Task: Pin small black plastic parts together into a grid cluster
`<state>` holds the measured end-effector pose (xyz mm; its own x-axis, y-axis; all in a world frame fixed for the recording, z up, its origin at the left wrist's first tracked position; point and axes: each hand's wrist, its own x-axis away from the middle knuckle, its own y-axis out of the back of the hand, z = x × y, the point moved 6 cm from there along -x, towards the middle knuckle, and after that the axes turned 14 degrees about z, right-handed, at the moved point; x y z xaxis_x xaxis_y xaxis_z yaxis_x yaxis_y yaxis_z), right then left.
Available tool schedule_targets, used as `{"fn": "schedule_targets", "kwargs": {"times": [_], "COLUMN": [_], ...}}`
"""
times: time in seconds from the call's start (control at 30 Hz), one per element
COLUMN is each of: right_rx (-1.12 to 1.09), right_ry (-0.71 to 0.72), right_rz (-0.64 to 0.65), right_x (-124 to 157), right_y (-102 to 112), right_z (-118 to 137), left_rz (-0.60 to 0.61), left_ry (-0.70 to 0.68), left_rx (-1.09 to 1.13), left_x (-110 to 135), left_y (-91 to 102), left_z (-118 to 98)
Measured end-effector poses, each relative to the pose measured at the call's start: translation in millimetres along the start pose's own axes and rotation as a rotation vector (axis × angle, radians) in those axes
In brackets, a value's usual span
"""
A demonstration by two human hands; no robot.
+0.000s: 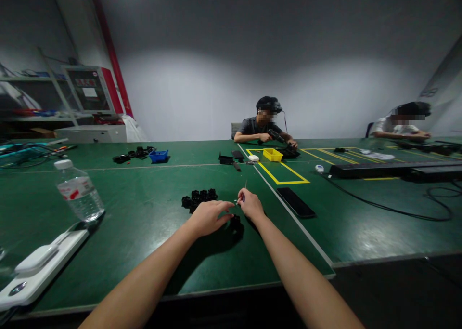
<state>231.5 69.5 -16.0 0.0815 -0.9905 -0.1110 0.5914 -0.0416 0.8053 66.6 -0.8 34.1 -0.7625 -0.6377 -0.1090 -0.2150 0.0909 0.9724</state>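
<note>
My left hand (211, 217) reaches over the green table with its thumb and fingers stretched out and apart, and nothing shows between them. Close to its fingertips lies a small black part (236, 221), partly in shadow. Just right of it, my right hand (251, 205) is closed in a pinch on a thin stick-like tool (246, 184) that points up and away; its exact kind is too small to tell. A tiny pale piece (236, 202) shows by the right fingertips. Behind my left hand sits a cluster of several small black parts (197, 197), partly hidden by it.
A black phone (296, 202) lies right of my hands. On the left stand a water bottle (80, 194) and a white power strip (43, 266). Farther back are a blue bin (159, 156) and a yellow bin (272, 155). A person (265, 126) works opposite; another person (400, 124) sits right.
</note>
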Motion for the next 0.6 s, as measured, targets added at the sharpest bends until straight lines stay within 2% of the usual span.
{"fn": "schedule_targets", "kwargs": {"times": [0.43, 0.6], "right_rx": [-0.08, -0.294], "right_ry": [-0.063, 0.059], "right_rz": [-0.065, -0.139], "right_x": [6, 3], "right_y": [15, 18], "right_z": [0, 4], "left_rz": [-0.135, -0.233], "left_ry": [0.12, 0.133], "left_rx": [0.044, 0.081], "left_x": [3, 4], "left_y": [1.7, 3.2], "left_z": [23, 31]}}
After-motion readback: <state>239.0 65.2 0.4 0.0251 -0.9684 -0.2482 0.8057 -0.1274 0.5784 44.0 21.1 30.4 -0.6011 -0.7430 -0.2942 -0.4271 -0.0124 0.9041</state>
